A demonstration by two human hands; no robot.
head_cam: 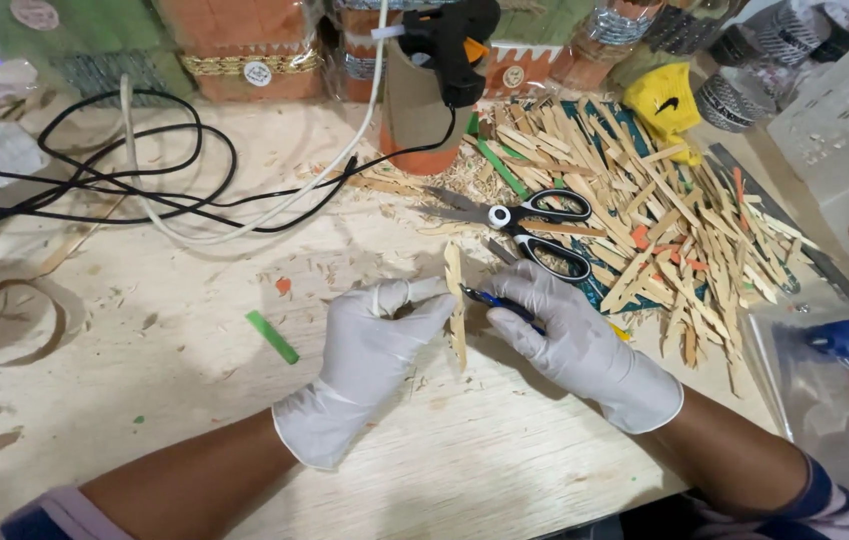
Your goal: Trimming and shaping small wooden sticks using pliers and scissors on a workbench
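White gloves cover both of our hands, which meet over a pale wooden tabletop (504,470) dusted with shavings. Our left hand (369,350) pinches a thin, flat wooden stick (455,305) between thumb and fingertips; the stick stands roughly on end, its lower tip touching the tabletop just below our fingers. Our right hand (569,335) is curled around a small craft knife (499,303) with a dark blue handle, and the knife's tip meets the edge of the stick just beside our left thumb.

Just beyond the fingers of our right hand lie black-handled scissors (534,225), blades closed and pointing left. Past the scissors and off to the right of our right hand spreads a loose heap of wooden sticks (674,220), some with orange or green paint. A short green strip (272,337) lies flat on the tabletop to the left of our left hand.

Further beyond our fingertips, a black glue gun (454,45) rests in a cardboard tube (416,110). Black and white cables (154,180) loop across the tabletop beyond and to the left of our left hand. A yellow cloth (666,105) sits beyond the heap, and a clear plastic bag (824,390) lies to the right of our right wrist.
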